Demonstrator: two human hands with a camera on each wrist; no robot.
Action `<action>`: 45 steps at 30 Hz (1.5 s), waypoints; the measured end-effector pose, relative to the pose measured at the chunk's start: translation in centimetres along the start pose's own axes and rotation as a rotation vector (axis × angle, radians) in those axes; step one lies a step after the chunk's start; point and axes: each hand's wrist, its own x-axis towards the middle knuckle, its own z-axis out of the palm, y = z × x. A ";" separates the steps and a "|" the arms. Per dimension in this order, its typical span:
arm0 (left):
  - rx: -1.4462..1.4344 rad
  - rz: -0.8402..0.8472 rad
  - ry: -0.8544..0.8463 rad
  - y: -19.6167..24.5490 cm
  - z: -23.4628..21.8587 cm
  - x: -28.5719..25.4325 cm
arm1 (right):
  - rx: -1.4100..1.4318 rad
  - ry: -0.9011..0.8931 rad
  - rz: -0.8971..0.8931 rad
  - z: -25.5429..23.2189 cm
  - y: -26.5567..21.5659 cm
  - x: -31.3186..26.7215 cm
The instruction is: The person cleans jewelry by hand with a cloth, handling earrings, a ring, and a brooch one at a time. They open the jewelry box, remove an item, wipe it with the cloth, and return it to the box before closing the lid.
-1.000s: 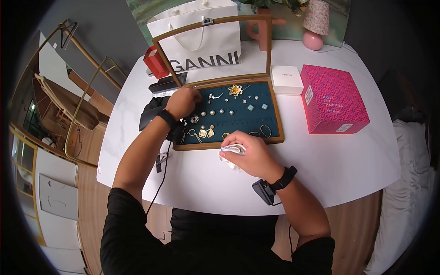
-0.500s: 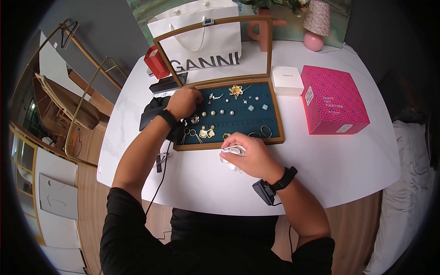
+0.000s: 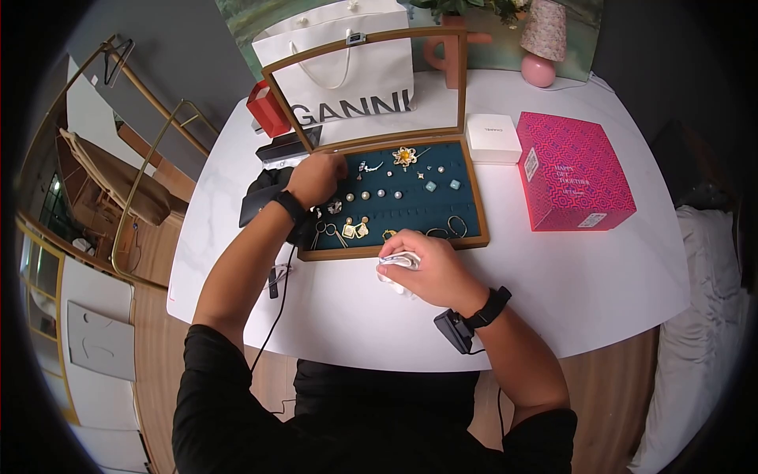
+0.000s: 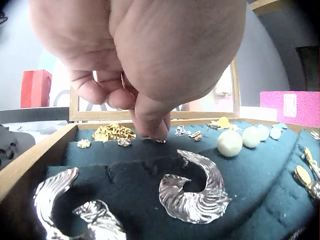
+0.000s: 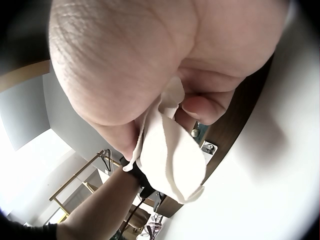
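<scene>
My left hand reaches into the far left part of a wooden jewelry case with its glass lid raised. In the left wrist view its thumb and forefinger pinch a tiny shiny stud at the dark green lining. Gold and silver pieces lie beside the fingertips. Nearer are silver curved earrings and several pearl studs. Over the case's front edge my right hand grips a folded white cloth, which hangs below the fingers.
Behind the raised lid stands a white paper bag. A white box and a pink patterned box sit to the right, a red box at the back left. A black cable runs beside the left forearm.
</scene>
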 end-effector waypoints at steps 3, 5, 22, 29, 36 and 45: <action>0.021 0.014 -0.020 0.1 -0.1 0.2 | -0.008 0.000 -0.002 0.0 0.0 0.0; 0.044 -0.019 -0.061 0.3 -0.3 0.4 | -0.008 0.000 -0.001 0.0 0.0 0.0; 0.163 0.080 0.010 2.9 0.3 1.2 | -0.012 -0.003 0.000 -0.1 -0.1 0.0; -0.293 -0.019 0.213 5.9 -2.9 -1.1 | 0.034 0.066 -0.065 0.1 0.2 0.0; -1.119 -0.190 0.105 12.0 -3.0 -8.8 | 0.317 0.229 -0.073 0.8 1.2 0.4; -1.597 -0.195 0.116 15.0 1.5 -14.6 | 0.092 0.226 -0.174 0.4 1.6 0.7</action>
